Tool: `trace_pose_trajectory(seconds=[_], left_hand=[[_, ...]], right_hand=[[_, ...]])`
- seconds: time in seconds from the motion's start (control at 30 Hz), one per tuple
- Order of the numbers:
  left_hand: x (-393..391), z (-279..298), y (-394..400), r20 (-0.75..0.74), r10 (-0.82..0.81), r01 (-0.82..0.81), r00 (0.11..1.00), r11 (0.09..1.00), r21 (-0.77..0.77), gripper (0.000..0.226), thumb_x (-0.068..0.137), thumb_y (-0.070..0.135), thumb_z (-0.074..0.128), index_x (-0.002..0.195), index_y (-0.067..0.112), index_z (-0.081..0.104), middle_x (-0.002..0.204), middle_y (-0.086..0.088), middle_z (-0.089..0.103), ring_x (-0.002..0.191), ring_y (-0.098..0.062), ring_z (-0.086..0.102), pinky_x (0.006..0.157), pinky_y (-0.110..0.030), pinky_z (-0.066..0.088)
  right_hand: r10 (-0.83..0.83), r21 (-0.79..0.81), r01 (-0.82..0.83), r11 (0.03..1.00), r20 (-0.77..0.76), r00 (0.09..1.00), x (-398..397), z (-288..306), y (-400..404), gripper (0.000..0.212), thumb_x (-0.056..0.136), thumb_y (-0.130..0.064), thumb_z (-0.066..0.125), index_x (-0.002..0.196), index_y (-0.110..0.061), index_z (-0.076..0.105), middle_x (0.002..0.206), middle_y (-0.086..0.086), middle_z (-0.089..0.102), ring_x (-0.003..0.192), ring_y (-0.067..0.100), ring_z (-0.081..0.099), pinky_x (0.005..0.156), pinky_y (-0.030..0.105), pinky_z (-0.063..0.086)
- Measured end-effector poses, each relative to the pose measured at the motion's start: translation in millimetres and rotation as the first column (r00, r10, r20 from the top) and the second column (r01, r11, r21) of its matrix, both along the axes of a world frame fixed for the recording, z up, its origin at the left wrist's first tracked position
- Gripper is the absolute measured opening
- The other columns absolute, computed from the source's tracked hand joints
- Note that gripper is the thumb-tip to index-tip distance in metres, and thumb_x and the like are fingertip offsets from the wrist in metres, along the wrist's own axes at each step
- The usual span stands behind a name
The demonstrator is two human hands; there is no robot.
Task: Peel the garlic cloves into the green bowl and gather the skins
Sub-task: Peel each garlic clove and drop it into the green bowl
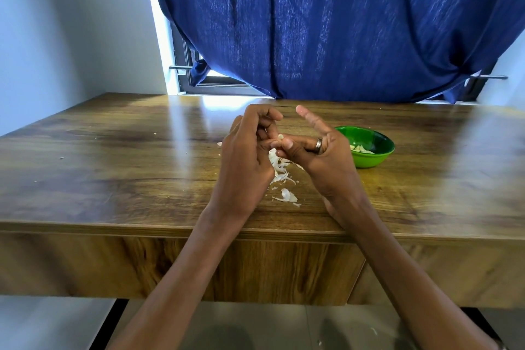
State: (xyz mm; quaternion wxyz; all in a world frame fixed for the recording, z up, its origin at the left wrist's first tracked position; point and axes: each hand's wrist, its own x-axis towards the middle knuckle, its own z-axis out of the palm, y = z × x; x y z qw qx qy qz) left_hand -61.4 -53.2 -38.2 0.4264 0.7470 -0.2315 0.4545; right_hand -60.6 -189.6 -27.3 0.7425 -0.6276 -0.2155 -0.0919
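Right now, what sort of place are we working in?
Probably a room in a home, not a fitted kitchen: a plain wooden table stands against a window hung with a blue curtain, and on it are only a green bowl and loose garlic skins.

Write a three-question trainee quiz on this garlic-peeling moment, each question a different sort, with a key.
1. True or false: the green bowl is empty.
2. What lies on the wooden table beneath the hands? A) garlic skins B) a knife C) a spoon
3. Fill in: the garlic clove is pinched between both hands' ____.

Key: 1 false, it holds peeled cloves; 2 A, garlic skins; 3 fingers, left hand and right hand.
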Motion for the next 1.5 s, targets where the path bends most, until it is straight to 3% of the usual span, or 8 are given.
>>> trace_pose_trajectory(seconds=[0.17, 0.3, 0.6, 0.73, 0.9, 1.1, 1.27, 1.5], left_hand=[[0, 2, 2, -0.025, -0.016, 0.014, 1.0, 0.997, -0.08, 0.038, 0.086, -0.005, 0.073, 0.118, 0.006, 0.058, 0.091, 0.001, 0.068, 0.083, -0.01, 0.067, 0.075, -0.021, 0.054], [-3, 2, 2, -0.022, 0.059, -0.06, 0.998, 0.994, -0.088, 0.034, 0.082, 0.002, 0.081, 0.11, 0.009, 0.063, 0.083, 0.005, 0.073, 0.077, -0.006, 0.069, 0.075, -0.018, 0.054], [-4, 2, 1, -0.011, 0.045, -0.046, 0.999, 0.992, -0.114, 0.038, 0.08, 0.001, 0.082, 0.101, 0.013, 0.053, 0.077, 0.001, 0.07, 0.074, -0.005, 0.068, 0.071, -0.013, 0.051], [-1, 0, 1, -0.125, -0.035, 0.011, 0.991, 0.982, -0.188, 0.039, 0.082, 0.003, 0.081, 0.102, 0.016, 0.05, 0.079, 0.004, 0.071, 0.071, -0.006, 0.067, 0.071, -0.019, 0.054], [3, -3, 5, -0.226, -0.103, 0.038, 0.969, 0.961, -0.273, 0.038, 0.083, 0.004, 0.079, 0.101, 0.018, 0.048, 0.077, 0.008, 0.073, 0.065, -0.001, 0.063, 0.071, -0.027, 0.054], [4, -3, 5, -0.295, -0.177, 0.081, 0.939, 0.947, -0.312, 0.038, 0.085, 0.007, 0.079, 0.104, 0.019, 0.049, 0.082, 0.003, 0.075, 0.067, -0.002, 0.065, 0.067, -0.024, 0.049], [3, -1, 7, -0.329, -0.232, 0.111, 0.915, 0.931, -0.347, 0.035, 0.087, 0.005, 0.077, 0.105, 0.019, 0.05, 0.085, 0.002, 0.076, 0.068, -0.008, 0.066, 0.064, -0.027, 0.051], [3, -2, 7, -0.335, -0.246, 0.118, 0.91, 0.926, -0.359, 0.034, 0.089, 0.002, 0.073, 0.1, 0.023, 0.049, 0.088, -0.001, 0.076, 0.068, -0.021, 0.066, 0.063, -0.045, 0.053]], right_hand=[[-0.016, 0.025, 0.017, 1.0, -0.007, 1.0, 2, -1, -1, 0.073, 0.089, -0.003, 0.069, 0.154, -0.008, 0.034, 0.094, 0.009, 0.079, 0.099, 0.017, 0.075, 0.082, 0.022, 0.058], [-0.015, 0.049, 0.017, 0.999, -0.038, 0.999, 0, 0, -1, 0.072, 0.09, 0.0, 0.069, 0.153, -0.009, 0.036, 0.095, 0.012, 0.078, 0.097, 0.018, 0.075, 0.08, 0.021, 0.057], [-0.07, -0.011, 0.07, 0.997, 0.0, 0.998, 3, -3, 0, 0.064, 0.09, 0.001, 0.069, 0.148, -0.011, 0.044, 0.094, 0.009, 0.079, 0.096, 0.016, 0.075, 0.078, 0.021, 0.058], [-0.107, -0.099, 0.111, 0.989, 0.043, 0.993, 6, -5, -3, 0.045, 0.091, -0.006, 0.07, 0.134, -0.017, 0.06, 0.094, 0.006, 0.079, 0.092, 0.015, 0.076, 0.081, 0.024, 0.059], [-0.112, -0.136, 0.121, 0.983, 0.071, 0.991, 8, -8, -2, 0.023, 0.089, -0.005, 0.071, 0.111, -0.01, 0.075, 0.103, 0.002, 0.078, 0.091, 0.011, 0.075, 0.074, 0.025, 0.061], [-0.158, -0.155, 0.168, 0.974, 0.073, 0.985, 8, -9, -4, 0.016, 0.087, -0.008, 0.074, 0.103, -0.011, 0.076, 0.094, 0.0, 0.078, 0.077, 0.005, 0.073, 0.059, 0.024, 0.059], [-0.179, -0.153, 0.191, 0.97, 0.087, 0.98, 10, -10, -4, 0.016, 0.089, -0.007, 0.073, 0.104, -0.009, 0.077, 0.095, 0.001, 0.079, 0.08, 0.007, 0.074, 0.056, 0.025, 0.058], [-0.208, -0.13, 0.228, 0.965, 0.152, 0.966, 10, -11, -1, 0.017, 0.089, -0.009, 0.075, 0.104, -0.004, 0.077, 0.095, 0.005, 0.079, 0.081, 0.014, 0.076, 0.062, 0.026, 0.06]])
